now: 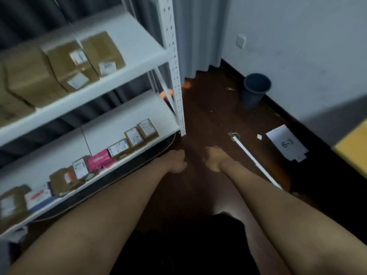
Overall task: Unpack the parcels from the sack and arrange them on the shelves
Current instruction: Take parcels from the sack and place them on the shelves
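Both bare forearms stretched toward 12 o'clock; left hand (177, 161) and right hand (214, 158) loosely curled, holding nothing.

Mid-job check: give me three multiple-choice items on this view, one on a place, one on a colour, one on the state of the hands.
1. Where is the bin?
A. on the upper shelf
B. on the floor by the wall
C. between the hands

2. What colour is the brightest box on the lower shelf?
A. pink
B. green
C. yellow

3. What do the left hand and right hand hold?
A. a sack
B. a parcel each
C. nothing

B: it stands against the wall. A: pink among brown boxes. C: both hands hang over bare floor.
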